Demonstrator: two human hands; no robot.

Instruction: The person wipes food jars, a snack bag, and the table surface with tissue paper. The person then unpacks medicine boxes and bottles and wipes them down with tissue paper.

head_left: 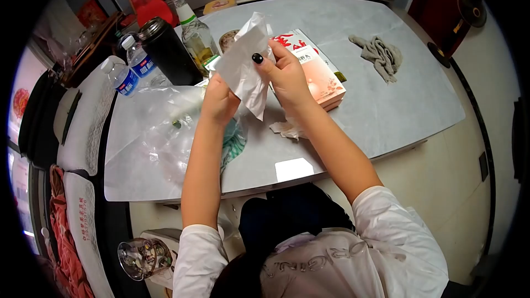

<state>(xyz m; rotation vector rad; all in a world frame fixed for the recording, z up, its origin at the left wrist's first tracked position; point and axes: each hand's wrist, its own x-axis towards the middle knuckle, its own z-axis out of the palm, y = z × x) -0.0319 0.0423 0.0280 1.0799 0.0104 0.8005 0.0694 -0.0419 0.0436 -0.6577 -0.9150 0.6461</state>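
A white paper tissue (pixel 243 60) is held up between both hands above the table. My left hand (pixel 220 100) is closed on its lower left edge, with most of the fingers hidden behind the paper. My right hand (pixel 287 74) pinches the right side, its dark-nailed thumb lying on the front. Just beyond the right hand stands a pink and white box (pixel 317 74) with printed characters. Below the hands a crumpled tissue (pixel 288 129) lies on the grey table (pixel 381 116). A clear plastic bag (pixel 165 127) spreads beside my left forearm.
A black flask (pixel 170 52), two water bottles (pixel 138 58) and a glass bottle (pixel 194 27) stand at the back left. A grey cloth (pixel 380 58) lies crumpled at the right. On the floor side, a clear bin (pixel 144 258) holds rubbish.
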